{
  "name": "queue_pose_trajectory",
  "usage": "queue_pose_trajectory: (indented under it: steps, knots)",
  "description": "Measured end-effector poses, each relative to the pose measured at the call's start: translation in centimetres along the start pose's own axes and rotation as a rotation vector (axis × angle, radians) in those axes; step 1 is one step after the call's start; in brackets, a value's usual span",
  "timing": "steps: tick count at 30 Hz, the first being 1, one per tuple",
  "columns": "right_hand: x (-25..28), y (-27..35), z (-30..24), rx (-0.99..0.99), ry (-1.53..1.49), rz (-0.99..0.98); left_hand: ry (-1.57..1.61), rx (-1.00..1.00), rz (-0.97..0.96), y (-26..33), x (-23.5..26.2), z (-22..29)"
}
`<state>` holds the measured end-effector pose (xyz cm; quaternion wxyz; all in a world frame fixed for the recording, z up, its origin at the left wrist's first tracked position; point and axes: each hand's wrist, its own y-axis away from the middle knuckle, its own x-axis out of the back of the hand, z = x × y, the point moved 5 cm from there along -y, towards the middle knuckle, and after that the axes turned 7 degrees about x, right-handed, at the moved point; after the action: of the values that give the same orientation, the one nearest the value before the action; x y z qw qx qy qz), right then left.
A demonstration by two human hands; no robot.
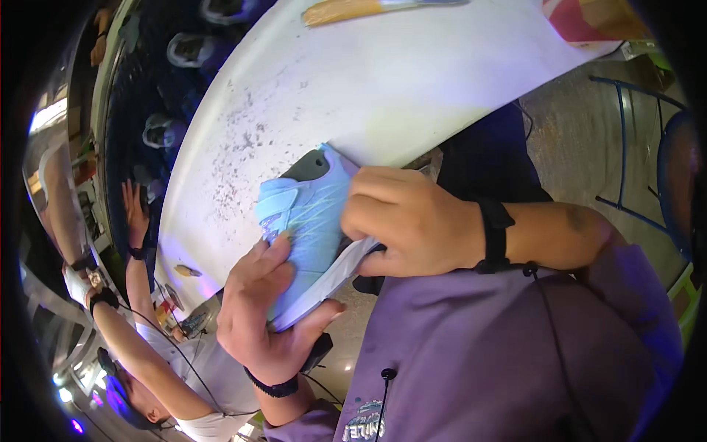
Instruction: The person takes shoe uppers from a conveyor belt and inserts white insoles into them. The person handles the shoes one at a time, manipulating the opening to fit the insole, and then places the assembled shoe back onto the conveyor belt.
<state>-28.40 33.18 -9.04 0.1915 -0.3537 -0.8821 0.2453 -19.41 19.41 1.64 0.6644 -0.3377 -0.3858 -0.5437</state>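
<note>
Purple top (508, 361) fills the lower right, with lettering (366, 420) at the bottom edge, skewed and only partly legible. Light blue shoe (313, 228) is mid-frame: left hand (254, 313) half-closed round its lower end, right hand (405, 221) curled tight on the sole edge side, knuckles up, some fingertips hidden. White bench (383, 96) behind; yellowish thing (342, 11) up top is cut off, no clue what. Upper-left shoes (163, 132) are pretty murky.

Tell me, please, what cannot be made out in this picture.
Head view, light blue shoe: toe partly hidden by the left hand, heel partly by the right hand.
Head view, dark specks on white table: too small to identify.
Head view, blue-framed chair: cut off by the right rim.
</note>
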Motion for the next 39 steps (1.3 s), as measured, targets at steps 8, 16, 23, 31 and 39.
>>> queue_pose_trajectory:
  steps: [8,16,23,31,39]
  knots:
    - [-1.4,-2.4,1.7,-0.061,0.027,-0.096,0.191,-0.144,-0.005,0.4,0.0,-5.2]
    - [-4.5,-5.7,-0.1,-0.057,0.287,-0.460,0.491,0.671,-0.454,0.4,-0.9,-10.3]
    - [3.9,-7.3,0.0,-0.274,-0.448,0.235,1.321,0.329,0.019,-0.8,-3.9,-8.9]
    - [3.5,-11.5,1.4,-0.354,-0.780,0.007,0.293,0.154,0.008,-7.9,1.4,-0.7]
    - [2.0,-13.3,-1.9,-0.314,-0.341,-0.458,0.545,0.184,-0.039,-7.1,0.1,-4.0]
